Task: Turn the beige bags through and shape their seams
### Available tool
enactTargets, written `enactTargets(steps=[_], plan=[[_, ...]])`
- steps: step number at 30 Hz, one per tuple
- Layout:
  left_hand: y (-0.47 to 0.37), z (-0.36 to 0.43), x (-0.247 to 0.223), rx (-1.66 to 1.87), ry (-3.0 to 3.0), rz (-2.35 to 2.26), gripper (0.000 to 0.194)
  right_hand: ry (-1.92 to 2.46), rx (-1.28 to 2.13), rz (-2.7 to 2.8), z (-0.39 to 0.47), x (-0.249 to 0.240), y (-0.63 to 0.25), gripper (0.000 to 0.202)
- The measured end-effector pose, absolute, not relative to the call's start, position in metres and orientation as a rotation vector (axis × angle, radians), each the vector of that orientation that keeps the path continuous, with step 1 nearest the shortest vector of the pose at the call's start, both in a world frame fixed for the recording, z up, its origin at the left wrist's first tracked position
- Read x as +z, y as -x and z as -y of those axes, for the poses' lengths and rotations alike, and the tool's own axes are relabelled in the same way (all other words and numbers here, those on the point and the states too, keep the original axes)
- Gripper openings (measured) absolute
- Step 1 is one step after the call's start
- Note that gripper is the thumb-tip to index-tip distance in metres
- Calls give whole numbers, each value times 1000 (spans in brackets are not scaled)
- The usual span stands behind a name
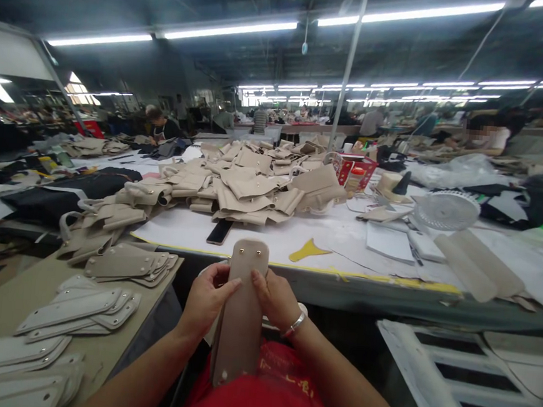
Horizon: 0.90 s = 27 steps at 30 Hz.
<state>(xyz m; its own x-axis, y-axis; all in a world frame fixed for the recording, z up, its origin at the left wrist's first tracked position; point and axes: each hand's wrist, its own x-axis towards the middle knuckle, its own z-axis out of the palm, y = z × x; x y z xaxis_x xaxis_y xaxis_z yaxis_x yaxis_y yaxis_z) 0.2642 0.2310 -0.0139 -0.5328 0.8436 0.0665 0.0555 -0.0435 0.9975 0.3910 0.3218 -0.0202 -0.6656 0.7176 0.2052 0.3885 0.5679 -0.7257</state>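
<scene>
Upright in front of my red clothing is a long beige leather-like strip [243, 314] with rounded corners and two metal studs near its top. My left hand [210, 293] grips its left edge, thumb lying on the front face. On the other edge my right hand [279, 297] pinches it, also with the thumb in front; a bracelet circles that wrist. The fingers behind the strip are partly hidden. Similar studded beige strips [123, 263] lie stacked on the board to the left, with paler strips [72, 310] nearer me.
A heap of beige pieces [249, 183] covers the middle of the white-topped table [344, 234]. In front lie a dark phone [219, 231] and a yellow scrap [309, 250]. A round white fan [446, 210] and a red box [365, 171] stand right. A slatted metal frame [432, 373] is at lower right.
</scene>
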Motion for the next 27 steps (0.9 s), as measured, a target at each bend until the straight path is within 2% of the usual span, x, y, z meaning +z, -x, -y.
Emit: enactTargets(steps=[8,14,23,25,27], plan=[[-260,-225,2,1474,-1133,-1699,32,562,1726,1881,-327,-36,-402,49],[-239,-232,10,1097,-1239,-1546,38,458,1957,1748,-327,-37,-400,49],[-247,-239,2,1266,-1071,-1363,38,425,1991,1843,-326,-34,-392,55],[-249,-240,5,1329,-1052,-1387,37,497,1798,1972,-326,-29,-392,54],[-249,-240,5,1368,-1057,-1428,38,640,1435,2126,-324,-23,-392,51]])
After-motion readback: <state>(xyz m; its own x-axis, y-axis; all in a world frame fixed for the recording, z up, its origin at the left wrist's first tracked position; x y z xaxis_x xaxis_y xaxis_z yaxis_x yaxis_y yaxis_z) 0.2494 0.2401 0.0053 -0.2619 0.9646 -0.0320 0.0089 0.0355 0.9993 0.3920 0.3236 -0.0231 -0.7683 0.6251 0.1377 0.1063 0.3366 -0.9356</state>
